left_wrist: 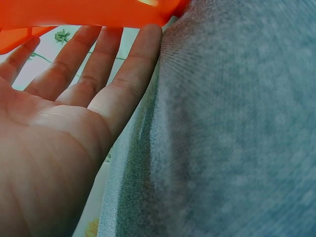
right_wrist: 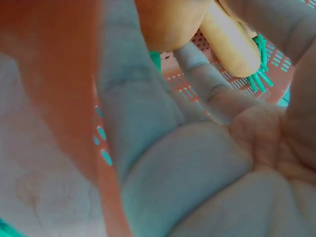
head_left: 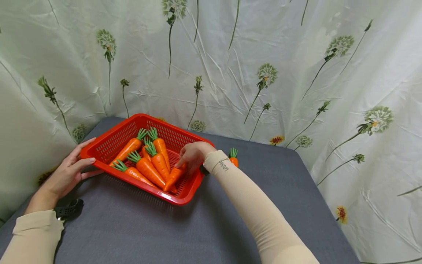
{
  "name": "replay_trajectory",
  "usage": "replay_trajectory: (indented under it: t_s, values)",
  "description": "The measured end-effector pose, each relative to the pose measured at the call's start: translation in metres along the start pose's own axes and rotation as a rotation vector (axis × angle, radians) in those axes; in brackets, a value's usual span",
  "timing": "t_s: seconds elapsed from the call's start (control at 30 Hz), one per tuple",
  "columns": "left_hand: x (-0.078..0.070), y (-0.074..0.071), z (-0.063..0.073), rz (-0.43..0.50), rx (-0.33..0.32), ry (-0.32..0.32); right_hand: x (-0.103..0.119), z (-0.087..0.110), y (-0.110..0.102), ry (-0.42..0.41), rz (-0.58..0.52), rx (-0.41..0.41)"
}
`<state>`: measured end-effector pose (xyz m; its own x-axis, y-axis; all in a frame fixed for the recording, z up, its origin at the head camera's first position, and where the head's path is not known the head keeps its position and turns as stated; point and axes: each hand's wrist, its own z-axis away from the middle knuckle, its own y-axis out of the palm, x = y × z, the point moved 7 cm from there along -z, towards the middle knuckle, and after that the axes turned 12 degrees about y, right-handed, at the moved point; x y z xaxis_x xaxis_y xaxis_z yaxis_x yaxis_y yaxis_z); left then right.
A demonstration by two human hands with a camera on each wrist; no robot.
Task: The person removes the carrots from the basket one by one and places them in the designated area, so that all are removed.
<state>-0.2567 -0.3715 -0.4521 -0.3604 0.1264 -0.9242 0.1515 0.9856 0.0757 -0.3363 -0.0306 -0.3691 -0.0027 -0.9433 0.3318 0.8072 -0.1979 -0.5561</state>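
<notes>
A red plastic basket [head_left: 191,187] with slotted walls sits on the grey cloth. Several orange carrots [head_left: 148,169] with green tops lie inside it, most with their tops toward the left and back. My right hand [head_left: 194,154] reaches into the basket's right end and grips one carrot [head_left: 173,178] by its thick end, the tip pointing at the near wall. That carrot's top is hidden by the hand. At the basket's left end, my left hand [head_left: 70,167] touches the rim with thumb and straight fingers; its fingertips meet the red plastic [left_wrist: 84,15] in the left wrist view.
One more carrot [head_left: 233,160] lies on the grey-covered table [head_left: 263,176], partly hidden behind my right forearm. A pale curtain [head_left: 230,73] with a dandelion print hangs behind the table and along its sides. The table's left edge runs close by my left hand.
</notes>
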Motion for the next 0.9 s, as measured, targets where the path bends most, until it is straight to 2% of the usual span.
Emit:
replay_trajectory:
  t_s: [0.07,0.23,0.47,0.67,0.9]
  values:
    - [0.0,0.0,0.0,-0.005,0.003,-0.001,0.004,0.003,0.002,-0.018,0.041,-0.005]
    - [0.0,0.0,0.0,-0.008,0.006,-0.005,0.006,-0.001,0.005,0.003,-0.055,0.018]
    - [-0.003,0.003,-0.002,-0.022,0.009,-0.006,0.013,0.0,0.01,-0.019,-0.141,0.04]
    - [-0.005,0.004,-0.001,-0.052,0.004,-0.013,0.017,-0.001,0.012,-0.021,-0.116,0.002]
    - [-0.005,0.003,0.0,0.015,0.0,0.001,0.021,0.0,0.012,-0.038,-0.17,-0.013]
